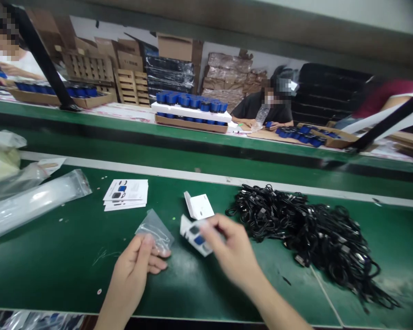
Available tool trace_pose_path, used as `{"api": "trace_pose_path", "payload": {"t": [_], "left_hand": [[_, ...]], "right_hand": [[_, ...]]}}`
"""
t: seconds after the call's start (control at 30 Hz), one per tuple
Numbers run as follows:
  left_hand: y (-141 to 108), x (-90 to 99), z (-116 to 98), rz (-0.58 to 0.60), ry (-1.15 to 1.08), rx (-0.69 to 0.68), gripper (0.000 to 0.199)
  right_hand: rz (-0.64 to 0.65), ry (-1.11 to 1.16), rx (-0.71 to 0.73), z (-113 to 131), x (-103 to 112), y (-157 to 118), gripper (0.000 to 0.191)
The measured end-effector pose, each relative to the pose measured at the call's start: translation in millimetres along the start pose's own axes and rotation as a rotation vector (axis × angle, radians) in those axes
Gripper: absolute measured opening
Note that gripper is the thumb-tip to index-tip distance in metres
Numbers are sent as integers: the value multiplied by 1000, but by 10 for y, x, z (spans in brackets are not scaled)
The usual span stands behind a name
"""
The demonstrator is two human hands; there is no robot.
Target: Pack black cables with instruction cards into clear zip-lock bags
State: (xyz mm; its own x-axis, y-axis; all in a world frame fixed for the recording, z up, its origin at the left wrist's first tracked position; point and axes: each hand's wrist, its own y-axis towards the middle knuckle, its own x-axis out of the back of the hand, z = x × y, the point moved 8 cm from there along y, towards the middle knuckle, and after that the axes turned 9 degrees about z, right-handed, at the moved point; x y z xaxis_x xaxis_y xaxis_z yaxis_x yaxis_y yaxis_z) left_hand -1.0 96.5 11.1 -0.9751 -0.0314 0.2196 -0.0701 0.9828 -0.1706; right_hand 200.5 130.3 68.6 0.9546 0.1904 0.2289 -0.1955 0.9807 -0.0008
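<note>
My left hand (139,261) pinches a small clear plastic bag (154,229) between thumb and fingers, low over the green table. To its right, my right hand (229,245) is closed on a printed leaflet (196,236) that shows blue and dark product pictures; the fingers are slightly blurred. Just beyond it stands a folded white booklet (200,206), partly opened out. A small stack of printed leaflets (125,195) lies behind my left hand, farther up the table. The bag and the leaflet are apart.
A tangled heap of black cables (306,233) covers the right side. Long clear plastic bags (37,201) lie at the left. Behind a raised green ledge (151,144), trays of blue cylindrical items (192,103) stand. A co-worker (268,101) sits across, handling a blue item.
</note>
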Motion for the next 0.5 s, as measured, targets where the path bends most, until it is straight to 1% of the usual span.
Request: {"api": "trace_pose_path", "payload": {"t": [0.03,0.07,0.13,0.2,0.27,0.3,0.37,0.4,0.43,0.47,0.5], "left_hand": [[6,-11,-45,-28,-3,-7,41],[5,-32,-91,-45,18,-23,40],[-15,-74,-159,-66,95,-63,40],[-51,-69,-183,-116,175,-96,39],[-88,-17,-198,-192,256,-129,36],[-102,13,-210,-226,289,-145,34],[-117,68,-248,-279,338,-179,32],[-123,91,-274,-300,356,-194,32],[-128,108,-302,-316,371,-207,32],[-134,119,-331,-326,385,-220,32],[-139,123,-358,-330,399,-232,33]], "right_hand": [[54,-100,99,83,-131,-128,15],[68,-169,152,113,-237,-238,14],[77,-264,216,109,-426,-372,15],[51,-310,246,70,-551,-416,14],[-13,-317,268,40,-611,-433,13],[-65,-302,268,21,-619,-449,19],[-182,-219,221,-65,-612,-508,41],[-222,-145,170,-143,-619,-545,52],[-231,-57,105,-241,-648,-577,58],[-203,30,35,-344,-701,-601,54],[-147,101,-30,-436,-767,-620,42]]}}
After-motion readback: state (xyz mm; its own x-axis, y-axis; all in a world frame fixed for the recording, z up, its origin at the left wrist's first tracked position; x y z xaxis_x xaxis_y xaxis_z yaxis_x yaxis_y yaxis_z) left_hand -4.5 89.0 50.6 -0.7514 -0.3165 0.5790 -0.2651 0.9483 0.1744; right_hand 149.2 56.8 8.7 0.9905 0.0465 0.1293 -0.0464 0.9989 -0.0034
